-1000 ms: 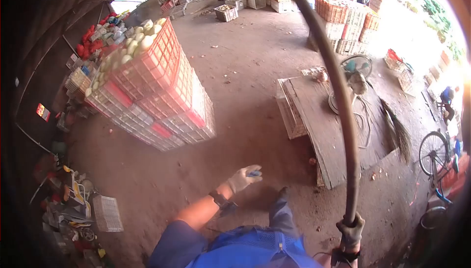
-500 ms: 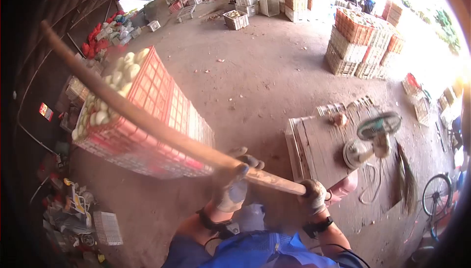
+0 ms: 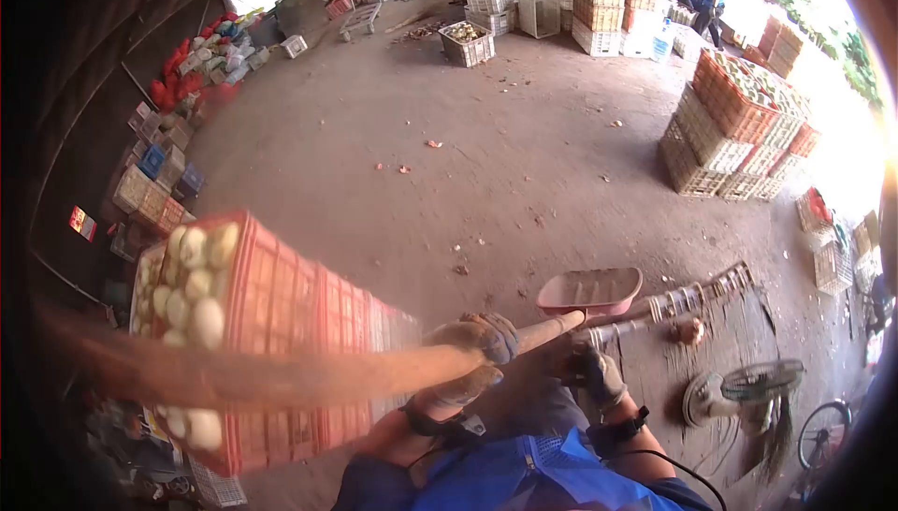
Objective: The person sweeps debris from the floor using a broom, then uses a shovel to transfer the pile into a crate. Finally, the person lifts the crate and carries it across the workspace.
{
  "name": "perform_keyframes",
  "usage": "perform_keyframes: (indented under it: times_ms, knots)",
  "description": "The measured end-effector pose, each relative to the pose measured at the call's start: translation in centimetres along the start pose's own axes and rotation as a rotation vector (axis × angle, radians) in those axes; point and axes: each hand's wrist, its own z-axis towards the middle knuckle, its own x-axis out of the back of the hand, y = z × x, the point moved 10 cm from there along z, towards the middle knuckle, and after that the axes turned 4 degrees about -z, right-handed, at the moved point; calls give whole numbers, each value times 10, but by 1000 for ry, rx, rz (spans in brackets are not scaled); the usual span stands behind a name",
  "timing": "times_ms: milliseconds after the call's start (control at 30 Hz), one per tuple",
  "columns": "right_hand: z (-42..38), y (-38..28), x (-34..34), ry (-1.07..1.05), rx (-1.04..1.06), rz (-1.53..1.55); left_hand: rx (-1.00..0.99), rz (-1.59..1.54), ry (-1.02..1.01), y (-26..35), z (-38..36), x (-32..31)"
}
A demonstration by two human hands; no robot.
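Observation:
My gloved left hand (image 3: 477, 343) is wrapped round the long wooden handle of a shovel (image 3: 346, 375). Its pink scoop (image 3: 599, 288) lies beyond the handle's far end, and the near end is blurred at the left. My gloved right hand (image 3: 599, 375) is just below the scoop end, apart from the handle, with its fingers partly spread. Behind the handle on the left stands a stack of red and pale crates (image 3: 290, 296), the top one filled with pale round vegetables like onions (image 3: 201, 291).
On the right, a wooden table (image 3: 655, 371) bears a fan (image 3: 739, 394) and an onion (image 3: 689, 330). Stacked full crates (image 3: 734, 127) stand farther back. A person (image 3: 713, 4) walks in the distance. Crates and bags line the left wall; a bicycle (image 3: 823, 431) stands far right.
My right hand has come off the shovel handle. The handle has swung lower at the left, and the scoop has moved forward and left. My view has turned, shifting the surroundings.

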Motion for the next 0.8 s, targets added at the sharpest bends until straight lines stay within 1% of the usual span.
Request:
perform_keyframes:
  times_ms: [67, 100, 133, 167, 233, 267, 300, 333, 433, 467, 567, 600, 633, 667, 733, 767, 800]
  knots:
    - [65, -33, -39, -77, -56, 158, 54, -20, 7, -27, 45, 25]
    - [95, -47, -55, -117, -84, 241, 63, 28, -50, -39, 68, 36]
    - [137, -59, -68, -195, -51, 287, 68, 76, -111, -50, 91, 49]
    - [178, -78, -78, -230, -107, 373, 63, 123, -178, -64, 122, 59]
    - [241, -105, -109, -279, -253, 582, 83, 110, -172, -82, 172, 87]
    - [274, -119, -116, -220, -246, 565, 89, 111, -166, -88, 198, 102]
    - [321, -115, -128, -290, -255, 644, 84, 107, -149, -93, 222, 117]
    - [377, -95, -136, -356, -266, 716, 70, 127, -134, -96, 244, 136]
    - [445, -174, -169, -463, 32, 437, 15, 170, -57, -104, 301, 197]
    - [472, -194, -168, -265, 329, -37, 11, 178, -20, -106, 317, 217]
    - [566, -227, -190, -173, 272, 82, 43, 218, -44, -126, 363, 294]
    - [597, -239, -200, -203, 223, 207, 24, 224, 7, -127, 380, 317]
    - [626, -243, -213, -273, 56, 441, 16, 239, 32, -129, 393, 346]
    - [641, -265, -235, -304, -126, 673, 9, 254, 57, -132, 407, 375]
    - [707, -318, -236, -163, 214, 390, -36, 270, 93, -140, 443, 432]
    - [729, -335, -249, -176, 80, 696, -65, 269, 107, -144, 463, 461]
    - [750, -363, -257, -216, 75, 643, -79, 353, 60, -159, 465, 497]
